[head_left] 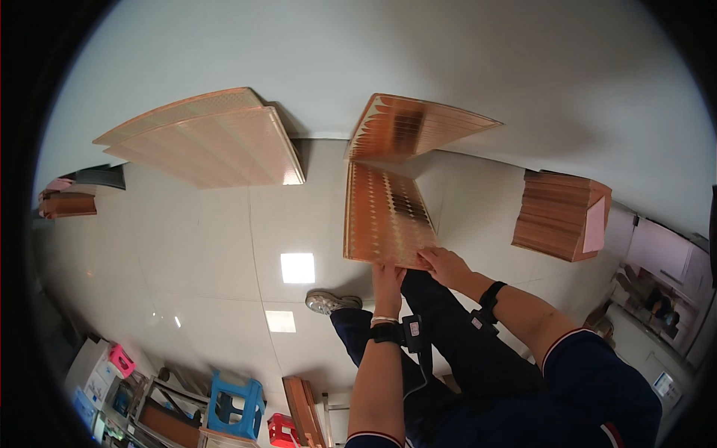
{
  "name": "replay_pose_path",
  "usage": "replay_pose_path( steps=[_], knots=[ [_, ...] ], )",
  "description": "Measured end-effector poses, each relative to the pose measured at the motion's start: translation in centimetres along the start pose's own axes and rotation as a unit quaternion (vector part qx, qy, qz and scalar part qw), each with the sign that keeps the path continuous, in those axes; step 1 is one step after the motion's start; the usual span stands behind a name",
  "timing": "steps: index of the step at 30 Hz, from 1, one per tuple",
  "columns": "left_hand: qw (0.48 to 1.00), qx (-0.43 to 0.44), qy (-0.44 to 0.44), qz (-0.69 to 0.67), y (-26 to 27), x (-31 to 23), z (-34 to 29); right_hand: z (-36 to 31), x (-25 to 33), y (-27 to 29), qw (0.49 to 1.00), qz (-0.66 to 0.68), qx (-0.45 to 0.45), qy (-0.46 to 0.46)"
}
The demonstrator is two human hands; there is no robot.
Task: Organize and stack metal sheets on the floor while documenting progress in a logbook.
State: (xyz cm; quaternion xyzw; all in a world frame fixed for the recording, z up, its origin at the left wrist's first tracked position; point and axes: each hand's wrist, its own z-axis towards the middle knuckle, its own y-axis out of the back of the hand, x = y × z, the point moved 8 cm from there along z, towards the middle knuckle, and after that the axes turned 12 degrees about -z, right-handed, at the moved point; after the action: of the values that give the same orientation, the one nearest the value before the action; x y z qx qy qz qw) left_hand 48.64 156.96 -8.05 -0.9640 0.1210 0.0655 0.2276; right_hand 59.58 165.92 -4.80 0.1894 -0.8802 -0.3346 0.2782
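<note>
A copper-coloured patterned panel [382,205] stretches away from my body, its near edge gripped by both hands. My left hand [388,287] is closed on that edge near its left part, fingers curled over it. At the right corner, my right hand [446,267] pinches the same edge. Beyond the panel's far end, another shiny copper-coloured panel [418,127] leans against the wall. Whether the two panels touch or are joined cannot be made out.
Several patterned panels [216,142] lean on the white wall at left. A brown stack of ridged pieces [556,216] stands on the tiled floor at right. Blue stool [236,403], red stool [282,431] and brown boards [302,411] are at the lower left.
</note>
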Motion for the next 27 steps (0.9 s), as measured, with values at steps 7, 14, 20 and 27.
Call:
replay_pose_path(
  steps=[7,14,20,27],
  knots=[
    [1.000,0.004,0.010,-0.021,-0.2,0.5,0.9,1.2,-2.1,12.3,0.981,0.057,-0.186,-0.025],
    [0.999,0.005,-0.040,0.036,-1.7,-0.4,1.3,1.5,0.7,28.6,0.897,-0.108,-0.428,0.003],
    [0.998,0.024,-0.057,0.004,-3.8,-0.8,1.3,3.4,-0.3,27.4,0.901,-0.168,-0.400,-0.011],
    [0.992,0.077,-0.087,0.056,-6.6,-1.6,1.9,3.6,0.0,28.2,0.910,-0.193,-0.365,-0.037]
  ],
)
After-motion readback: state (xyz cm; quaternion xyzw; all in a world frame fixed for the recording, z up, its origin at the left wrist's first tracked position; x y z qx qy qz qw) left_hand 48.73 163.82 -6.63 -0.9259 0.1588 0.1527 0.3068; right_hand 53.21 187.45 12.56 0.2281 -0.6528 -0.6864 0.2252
